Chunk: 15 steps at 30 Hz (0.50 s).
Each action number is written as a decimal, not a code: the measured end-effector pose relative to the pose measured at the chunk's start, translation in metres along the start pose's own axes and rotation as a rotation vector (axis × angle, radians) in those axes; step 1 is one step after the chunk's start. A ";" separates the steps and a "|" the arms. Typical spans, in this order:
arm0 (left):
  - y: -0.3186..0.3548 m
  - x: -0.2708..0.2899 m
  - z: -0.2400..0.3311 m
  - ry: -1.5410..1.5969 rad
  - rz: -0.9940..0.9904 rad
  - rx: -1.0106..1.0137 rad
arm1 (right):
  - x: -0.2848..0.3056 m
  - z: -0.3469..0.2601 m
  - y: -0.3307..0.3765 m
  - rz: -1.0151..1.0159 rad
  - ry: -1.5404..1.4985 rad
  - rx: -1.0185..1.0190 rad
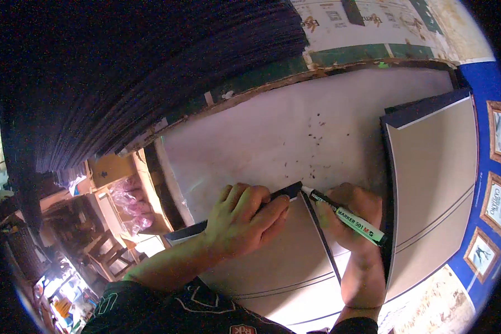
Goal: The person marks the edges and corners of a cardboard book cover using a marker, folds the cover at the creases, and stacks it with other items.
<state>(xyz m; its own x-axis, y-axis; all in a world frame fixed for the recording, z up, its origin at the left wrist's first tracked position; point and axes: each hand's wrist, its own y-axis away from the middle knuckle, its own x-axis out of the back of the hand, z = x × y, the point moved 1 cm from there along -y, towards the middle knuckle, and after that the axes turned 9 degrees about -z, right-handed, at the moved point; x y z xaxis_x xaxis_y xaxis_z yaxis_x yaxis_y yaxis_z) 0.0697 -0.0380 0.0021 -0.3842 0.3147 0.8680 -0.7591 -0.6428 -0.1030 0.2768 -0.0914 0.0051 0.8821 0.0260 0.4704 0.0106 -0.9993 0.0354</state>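
Note:
A beige board (273,245) with a dark folded border lies in front of me, thin dark lines crossing its near part. My left hand (242,217) is closed over the board's far edge, gripping the black border strip (288,191). In my right hand (353,209) is a marker pen (348,218) with a pale green and black barrel. The pen slants, its pale tip at the board's far right corner, close to the end of the black strip. I cannot tell whether the tip touches it.
Small dark scraps (314,136) are scattered on the whitish worktop (234,150). Similar beige boards with dark edges (434,167) are at the right, beside a blue panel with framed pictures (495,206). A tall dark stack (206,72) rises at the far left. A pinkish plastic bag (131,203) lies beyond the worktop's left end.

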 end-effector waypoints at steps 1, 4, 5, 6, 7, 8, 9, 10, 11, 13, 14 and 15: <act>0.001 -0.001 0.000 0.000 0.000 -0.002 | 0.001 0.001 0.000 0.002 0.000 0.000; 0.002 -0.002 -0.001 0.007 0.010 -0.010 | 0.003 0.001 -0.002 -0.074 0.080 0.088; 0.001 -0.001 -0.001 0.006 -0.002 -0.006 | 0.000 0.000 -0.002 -0.027 0.052 0.053; 0.001 0.000 -0.001 0.005 -0.014 -0.002 | -0.002 -0.001 -0.002 0.019 0.024 0.018; 0.001 0.000 0.000 0.005 -0.013 -0.002 | 0.000 0.001 -0.001 0.019 0.024 0.018; 0.001 0.000 -0.001 0.002 -0.012 -0.002 | 0.002 0.003 0.000 -0.030 0.005 0.018; 0.001 0.000 -0.001 -0.002 -0.011 -0.003 | 0.003 0.004 0.000 -0.078 -0.015 0.018; 0.001 0.000 -0.001 -0.002 -0.009 -0.003 | 0.002 0.003 -0.001 -0.079 -0.014 0.020; 0.001 0.000 0.000 -0.001 -0.003 0.000 | -0.001 0.000 -0.002 -0.027 0.000 0.005; 0.002 -0.001 -0.001 0.001 0.003 0.002 | 0.000 -0.002 -0.004 0.026 0.015 -0.009; 0.002 -0.001 -0.001 -0.003 0.004 -0.001 | 0.003 -0.002 -0.005 -0.035 0.051 0.021; 0.002 -0.001 -0.002 -0.008 0.005 -0.003 | 0.004 -0.002 -0.005 -0.096 0.088 0.052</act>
<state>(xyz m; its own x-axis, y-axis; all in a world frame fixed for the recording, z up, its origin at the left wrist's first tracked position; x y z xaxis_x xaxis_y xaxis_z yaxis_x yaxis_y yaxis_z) 0.0682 -0.0384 0.0000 -0.3840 0.3061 0.8711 -0.7590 -0.6419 -0.1089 0.2790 -0.0858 0.0083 0.8313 0.1218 0.5424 0.1196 -0.9920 0.0394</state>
